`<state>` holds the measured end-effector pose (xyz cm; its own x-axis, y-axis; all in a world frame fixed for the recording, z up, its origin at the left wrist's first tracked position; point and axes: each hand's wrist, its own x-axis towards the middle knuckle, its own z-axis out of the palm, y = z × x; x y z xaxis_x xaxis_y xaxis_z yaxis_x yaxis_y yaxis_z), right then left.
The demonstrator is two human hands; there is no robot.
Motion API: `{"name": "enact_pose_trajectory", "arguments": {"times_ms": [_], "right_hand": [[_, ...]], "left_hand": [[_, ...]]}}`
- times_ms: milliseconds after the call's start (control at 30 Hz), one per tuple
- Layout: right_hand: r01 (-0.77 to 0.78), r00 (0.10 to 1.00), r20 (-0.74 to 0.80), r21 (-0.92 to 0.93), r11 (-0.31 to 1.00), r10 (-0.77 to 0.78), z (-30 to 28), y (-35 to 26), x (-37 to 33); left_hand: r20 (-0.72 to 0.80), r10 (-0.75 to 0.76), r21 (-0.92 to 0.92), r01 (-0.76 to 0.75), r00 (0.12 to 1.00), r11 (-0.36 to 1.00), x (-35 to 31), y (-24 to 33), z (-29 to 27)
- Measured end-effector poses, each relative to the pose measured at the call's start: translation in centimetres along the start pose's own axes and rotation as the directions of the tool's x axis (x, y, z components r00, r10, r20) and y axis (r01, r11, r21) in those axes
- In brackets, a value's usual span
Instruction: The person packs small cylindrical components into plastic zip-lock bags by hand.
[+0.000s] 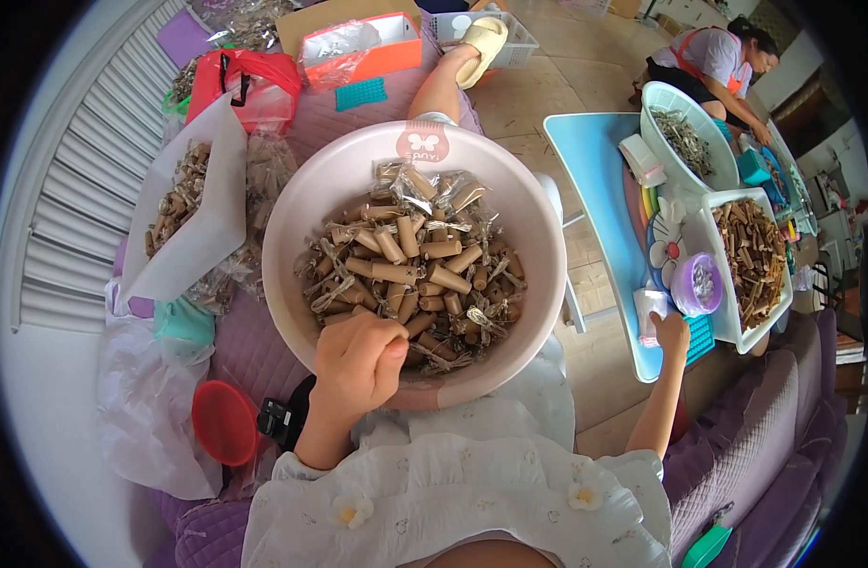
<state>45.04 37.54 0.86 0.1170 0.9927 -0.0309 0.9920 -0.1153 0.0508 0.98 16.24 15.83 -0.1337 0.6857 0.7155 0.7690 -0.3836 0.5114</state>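
Pinching tan cylindrical tubes (410, 275), round basin (292, 227).

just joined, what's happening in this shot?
A seated person has a pink basin of brown cork-like pieces and small clear bags on their lap. The left hand reaches into the pieces, fingers curled. The right hand reaches to a blue table holding white trays. Another person works beyond.

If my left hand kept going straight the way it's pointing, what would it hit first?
Most likely the brown tubes piled in the pink bowl. Your left hand sits at the near rim, fingers curled toward them; depth is hard to judge.
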Motion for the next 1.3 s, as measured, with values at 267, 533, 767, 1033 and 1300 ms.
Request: {"name": "enact_pose_trajectory", "arguments": {"times_ms": [267,533,767,1033,1300], "right_hand": [[0.022,0.995,0.091,0.152,0.988,-0.036,1.4,1.1,1.1],[0.028,1.0,0.006,0.267,0.963,-0.031,-0.8,2.7,1.6],[0.07,0.997,-0.035,0.286,0.956,-0.063,-2.9,1.4,0.9],[0.235,0.949,-0.275,0.292,0.927,-0.154,-9.1,-6.9,-2.6],[0.575,0.691,-0.323,0.788,0.221,-0.647,-16.8,-20.9,-13.7]], "left_hand": [[0.13,-0.019,0.022,0.016,0.991,1.0,0.2,0.2,0.7],[0.193,-0.047,0.07,0.034,0.98,0.997,0.1,0.4,0.8],[0.146,-0.177,0.048,0.172,0.973,0.984,0.4,0.9,0.9],[0.123,-0.22,-0.012,0.223,0.968,0.975,0.2,0.9,0.4],[0.159,-0.305,-0.235,0.336,0.939,0.912,0.2,1.9,0.3]]}}
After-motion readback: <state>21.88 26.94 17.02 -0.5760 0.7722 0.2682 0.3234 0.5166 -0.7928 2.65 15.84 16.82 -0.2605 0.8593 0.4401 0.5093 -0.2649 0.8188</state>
